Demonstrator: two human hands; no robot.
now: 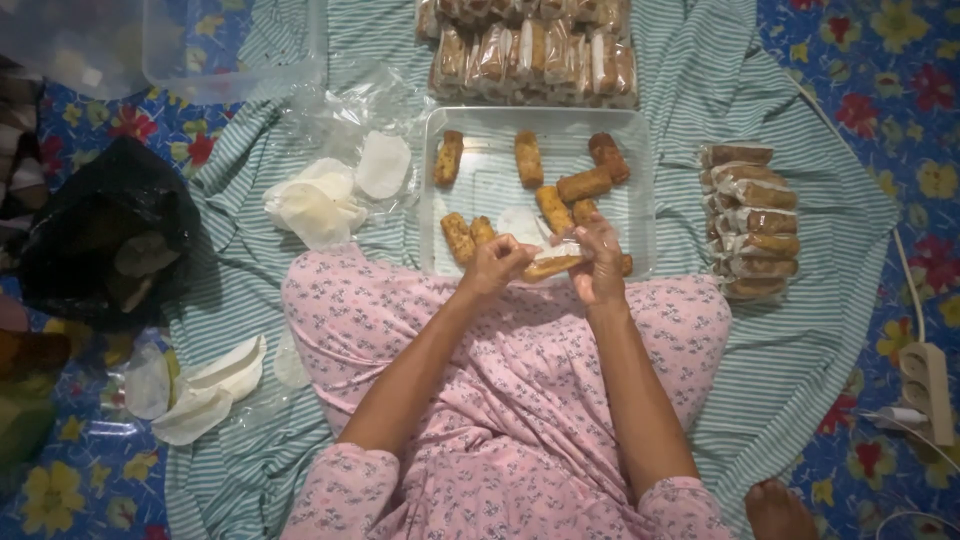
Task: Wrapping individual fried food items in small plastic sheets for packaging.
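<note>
My left hand (493,266) and my right hand (600,262) together hold one breaded brown roll (551,263) partly wrapped in thin clear plastic, just above my lap at the near edge of a clear rectangular tray (480,190). Several unwrapped rolls (583,184) lie loose in that tray. A row of wrapped rolls (753,222) is stacked to the right of the tray. More wrapped rolls (535,52) lie packed together beyond the tray's far edge.
A striped green-white cloth (800,330) covers the flowered floor mat (880,60). White wrappers (325,195) lie left of the tray, others (205,390) near my left knee. A black bag (100,235) sits far left, a clear tub (225,50) top left, a power strip (928,385) right.
</note>
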